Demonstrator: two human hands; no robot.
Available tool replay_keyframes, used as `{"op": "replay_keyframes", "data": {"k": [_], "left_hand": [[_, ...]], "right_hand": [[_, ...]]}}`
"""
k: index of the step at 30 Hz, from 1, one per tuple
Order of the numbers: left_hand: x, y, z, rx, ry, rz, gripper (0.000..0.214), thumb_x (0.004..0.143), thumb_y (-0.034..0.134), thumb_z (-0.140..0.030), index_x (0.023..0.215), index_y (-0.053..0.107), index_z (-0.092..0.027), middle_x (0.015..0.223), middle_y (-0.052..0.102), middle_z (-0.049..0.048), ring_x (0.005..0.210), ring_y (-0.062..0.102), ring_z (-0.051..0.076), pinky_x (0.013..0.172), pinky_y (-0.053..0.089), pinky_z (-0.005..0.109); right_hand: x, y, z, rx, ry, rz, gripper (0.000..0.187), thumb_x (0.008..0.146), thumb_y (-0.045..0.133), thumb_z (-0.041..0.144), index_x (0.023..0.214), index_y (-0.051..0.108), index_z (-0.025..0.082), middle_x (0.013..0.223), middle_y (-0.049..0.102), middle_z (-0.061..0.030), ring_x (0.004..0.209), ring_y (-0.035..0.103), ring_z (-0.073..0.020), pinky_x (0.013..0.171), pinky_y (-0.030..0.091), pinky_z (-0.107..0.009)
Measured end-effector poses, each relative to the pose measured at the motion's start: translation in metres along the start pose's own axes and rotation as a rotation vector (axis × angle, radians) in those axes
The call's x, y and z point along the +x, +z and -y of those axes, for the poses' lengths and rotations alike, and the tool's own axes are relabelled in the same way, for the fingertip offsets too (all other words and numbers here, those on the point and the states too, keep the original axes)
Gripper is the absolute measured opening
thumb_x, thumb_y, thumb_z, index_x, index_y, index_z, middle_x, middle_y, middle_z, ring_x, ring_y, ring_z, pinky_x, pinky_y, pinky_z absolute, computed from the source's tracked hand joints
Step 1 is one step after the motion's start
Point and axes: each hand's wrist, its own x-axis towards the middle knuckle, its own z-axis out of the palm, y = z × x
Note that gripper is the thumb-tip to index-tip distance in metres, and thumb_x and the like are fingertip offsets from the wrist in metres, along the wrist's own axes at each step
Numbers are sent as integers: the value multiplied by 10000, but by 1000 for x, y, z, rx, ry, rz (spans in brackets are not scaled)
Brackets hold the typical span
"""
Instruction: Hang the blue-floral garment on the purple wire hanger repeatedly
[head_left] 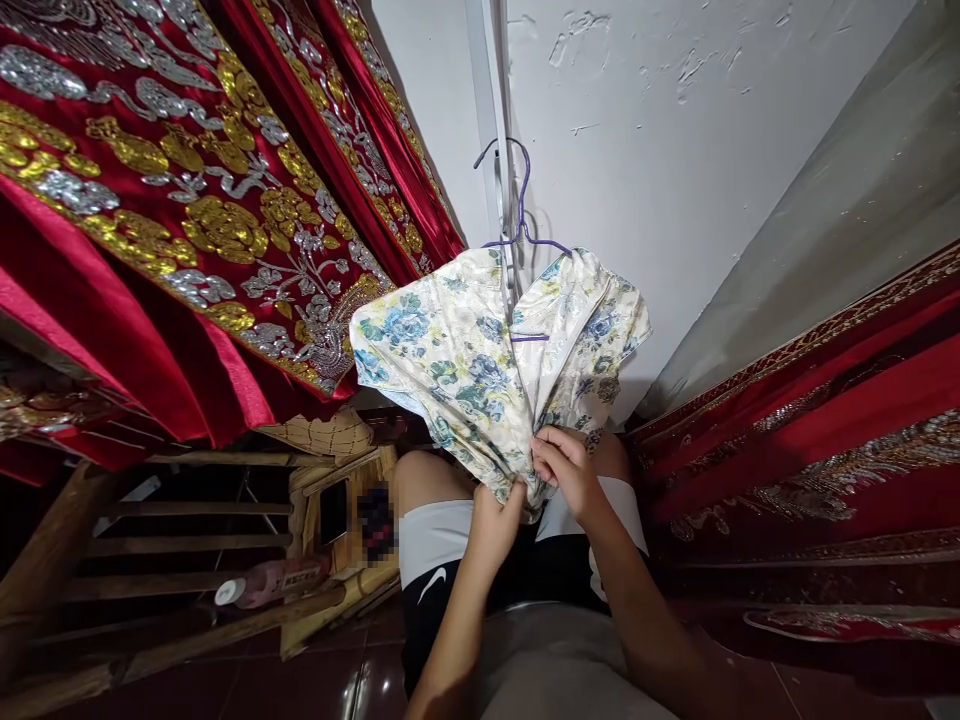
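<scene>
A cream garment with blue and green flowers (480,370) hangs on a purple wire hanger (517,215), hooked on a white strip on the wall. Both my hands meet at its gathered lower edge. My left hand (495,520) is closed on the cloth from below. My right hand (566,468) pinches the bunched cloth just above and to the right. My knees in black and white shorts (442,545) show under the garment.
Red satin drapes with gold and silver embroidery (187,200) hang at the left and at the right (810,440). A wooden frame (195,520) with a pink bottle (270,580) stands low on the left. A white wall (675,150) is behind.
</scene>
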Motion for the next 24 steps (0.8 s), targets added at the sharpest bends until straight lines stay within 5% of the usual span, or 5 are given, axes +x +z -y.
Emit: {"op": "replay_keyframes", "data": {"k": [5,11,15,21,24], "left_hand": [[0,0,0,108,282,-583,605,808,746,-332,1339,502,-177,1346,500,177,1330,481,317,1170,364,444],[6,24,-10,87,481,-183,259,898,604,-169,1156,611,-195,1077,653,94,1011,644,209,899,520,305],[14,27,-8,60,574,-206,133,938,574,-129,831,615,-197,747,605,-6,701,579,131,681,471,224],[20,24,3,99,637,-131,162,939,586,-95,825,649,-190,746,636,7,714,605,127,671,469,206],[22,27,13,119,627,-69,171,950,568,-107,822,648,-188,743,631,16,712,606,134,671,475,212]], "right_hand": [[-4,2,5,234,126,-35,278,757,642,401,635,460,229,476,380,63,446,274,-90,456,169,-261],[-11,8,14,64,101,53,262,777,628,406,644,637,180,454,489,17,449,395,-111,475,252,-272],[-8,1,30,-35,70,103,268,800,633,379,617,640,184,423,474,32,421,388,-102,470,276,-269],[56,-10,96,75,-120,-67,243,776,721,358,629,635,184,440,428,64,406,320,-67,426,246,-236],[91,-5,139,172,-192,-43,227,781,725,324,647,614,179,460,423,69,404,295,-55,390,190,-216]]}}
